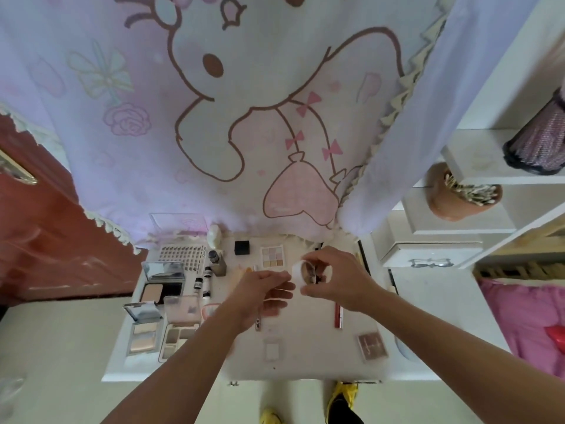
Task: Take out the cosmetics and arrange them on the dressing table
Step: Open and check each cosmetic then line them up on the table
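Observation:
Above the middle of the white dressing table point(305, 362), my right hand point(339, 276) grips a small white round cup point(298, 272), tilted, with dark cosmetic items inside. My left hand point(263, 293) is just left of the cup, fingers stretched toward its rim and holding nothing I can make out. Laid out on the table are an eyeshadow palette point(272, 257), a black cube point(242, 247), a red lipstick tube point(338, 315), a brownish compact point(371, 345), a clear small case point(272, 350), open powder compacts point(162, 290) and small bottles point(203, 280).
A cartoon-print curtain point(244, 117) hangs behind the table. White shelves and drawers point(428, 249) stand to the right, with a jar of cotton swabs point(464, 197). A white slotted organizer point(183, 255) lies at the table's back left. A red door point(46, 240) is at the left.

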